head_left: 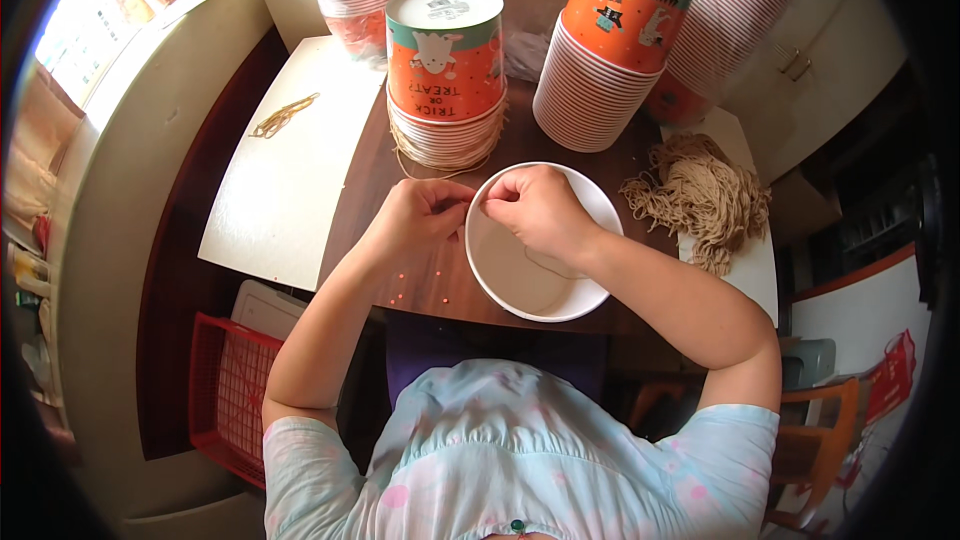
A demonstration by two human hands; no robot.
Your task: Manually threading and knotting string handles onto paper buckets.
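Observation:
An open white paper bucket [503,275] stands tilted toward me at the table's front edge. Against the outside of its left wall, my left hand [422,215] is closed in a pinch. Reaching inside from the right, my right hand [540,205] has thumb and forefinger pressed together near the same wall. A thin beige string [548,266] curves across the bucket's inside, below my right wrist. What either set of fingertips pinches is too small to make out. Just beyond the hands is an upside-down stack of orange-and-green printed buckets [447,65], with string loops [430,152] round its lower part.
Another stack of buckets [600,85] leans at the back right, with plastic-wrapped stacks [725,15] behind. A beige string heap [705,195] lies on the right. Short string pieces [283,115] rest on the white board [270,180]. Orange bits [402,290] dot the brown table.

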